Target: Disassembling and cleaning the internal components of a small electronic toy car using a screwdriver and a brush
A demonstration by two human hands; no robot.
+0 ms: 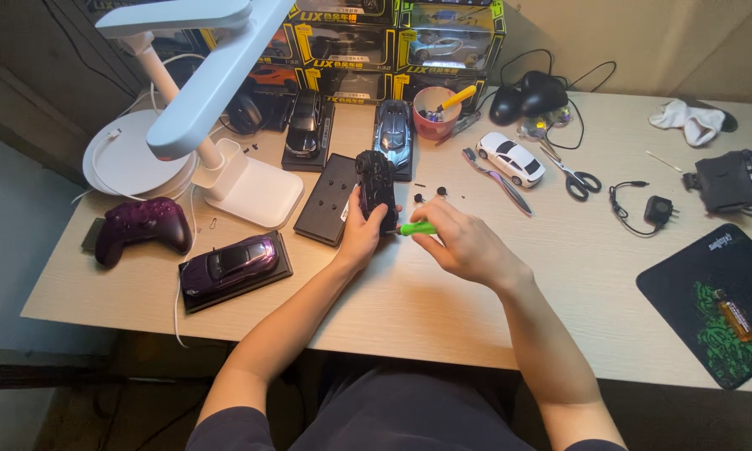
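Head view, left hand (361,236): closed around the near end of a black toy car (376,185), holding it on the desk (443,309) at frame centre
Head view, right hand (464,242): fingers pinched shut on a green screwdriver (416,228), tip toward the car
Nearby: black base (326,200) left of the car, small dark screws (430,194) loose just above the right hand
Risk: the tip could slip off the car if the grip shifts; a sleeve or wrist could sweep the screws away
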